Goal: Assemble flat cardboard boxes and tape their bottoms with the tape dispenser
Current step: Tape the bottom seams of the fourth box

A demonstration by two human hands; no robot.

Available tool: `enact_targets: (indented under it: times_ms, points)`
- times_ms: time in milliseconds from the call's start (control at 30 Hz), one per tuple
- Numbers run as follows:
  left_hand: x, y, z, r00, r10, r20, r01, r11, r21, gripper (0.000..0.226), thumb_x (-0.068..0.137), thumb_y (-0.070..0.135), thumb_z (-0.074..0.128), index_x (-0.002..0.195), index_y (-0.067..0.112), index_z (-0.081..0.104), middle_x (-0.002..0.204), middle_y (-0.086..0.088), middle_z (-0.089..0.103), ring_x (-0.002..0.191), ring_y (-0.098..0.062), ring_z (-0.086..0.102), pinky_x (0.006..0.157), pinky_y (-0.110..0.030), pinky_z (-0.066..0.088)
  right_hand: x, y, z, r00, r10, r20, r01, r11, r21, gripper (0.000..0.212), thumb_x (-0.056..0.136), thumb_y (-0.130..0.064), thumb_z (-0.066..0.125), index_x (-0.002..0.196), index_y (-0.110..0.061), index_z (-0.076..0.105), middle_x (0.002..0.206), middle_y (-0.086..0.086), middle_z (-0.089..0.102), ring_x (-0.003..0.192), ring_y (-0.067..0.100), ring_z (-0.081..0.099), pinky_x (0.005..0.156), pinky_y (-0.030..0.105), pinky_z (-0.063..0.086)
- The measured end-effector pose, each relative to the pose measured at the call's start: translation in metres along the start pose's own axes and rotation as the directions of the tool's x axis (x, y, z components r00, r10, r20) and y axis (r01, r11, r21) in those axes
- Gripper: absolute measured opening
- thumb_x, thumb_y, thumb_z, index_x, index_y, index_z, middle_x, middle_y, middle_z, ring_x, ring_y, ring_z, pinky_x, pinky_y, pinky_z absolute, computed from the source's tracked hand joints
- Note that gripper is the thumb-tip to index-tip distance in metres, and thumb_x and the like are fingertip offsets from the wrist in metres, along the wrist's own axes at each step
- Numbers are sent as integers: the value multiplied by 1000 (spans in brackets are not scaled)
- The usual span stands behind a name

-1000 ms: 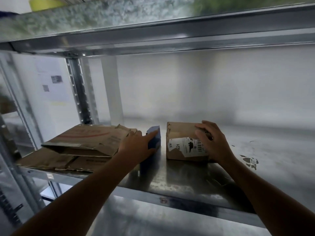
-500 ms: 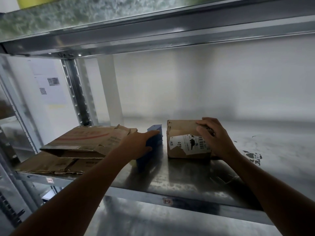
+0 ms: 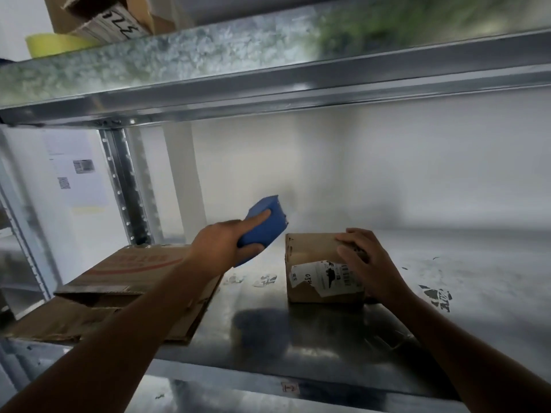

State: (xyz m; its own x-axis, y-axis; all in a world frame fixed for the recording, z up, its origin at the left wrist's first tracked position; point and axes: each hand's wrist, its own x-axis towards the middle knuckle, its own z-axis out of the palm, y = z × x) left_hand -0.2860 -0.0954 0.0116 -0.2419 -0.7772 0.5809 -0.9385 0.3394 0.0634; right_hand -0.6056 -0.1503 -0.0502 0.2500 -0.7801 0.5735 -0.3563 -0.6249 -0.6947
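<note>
A: What's changing?
B: The left hand is now gripping the blue tape dispenser and lifting it off the shelf. A moment ago it was standing there, just left of the small box.
A: Right hand?
B: The right hand is still holding the box top mid-shelf, fingers curled. The flat cardboard is lying at the shelf's left end. Taping is probably coming next.

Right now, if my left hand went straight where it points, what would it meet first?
Your left hand, gripping the blue dispenser, would probably clear the small box and reach the back wall; depth unclear.
</note>
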Motion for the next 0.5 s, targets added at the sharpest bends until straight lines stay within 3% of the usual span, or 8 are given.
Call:
enact_targets:
  times_ms: [133,267,367,433,500]
  points:
    - [28,13,-16,971,231,-68,-232,973,-5,75,93,48,68,155,44,27,117,1,70,93,-17,64,82,-19,44,2,3,2,999,32,31,-32,999,-24,36,93,-53,47,123,-35,54,134,-14,39,110,-6,47,81,10,42]
    - [55,32,-18,918,390,78,-389,921,-34,73,93,49,67,156,39,32,107,4,69,86,-8,58,78,-19,46,3,0,2,996,72,56,-75,996,55,19,98,-50,46,114,-44,54,134,-14,40,112,-7,49,84,13,45]
    - [70,37,-16,889,423,177,-421,906,-51,78,92,48,70,156,45,25,106,2,71,88,-12,64,82,-27,52,4,-5,-7,984,148,98,-168,958,235,34,91,-56,42,114,-39,59,129,-10,52,111,8,59,87,29,56]
    - [76,37,-16,891,405,207,-395,914,-89,84,92,49,70,156,54,16,94,4,69,77,-8,61,73,-21,52,12,-6,-21,981,163,103,-185,944,273,32,97,-52,46,120,-36,61,121,-11,63,110,7,63,86,28,56]
    - [80,37,-15,893,396,212,-372,917,-144,90,91,49,72,157,54,12,77,13,60,69,-6,59,61,-14,47,24,-5,-37,980,172,98,-192,949,251,29,102,-42,53,130,-36,56,121,-10,66,112,6,63,95,31,53]
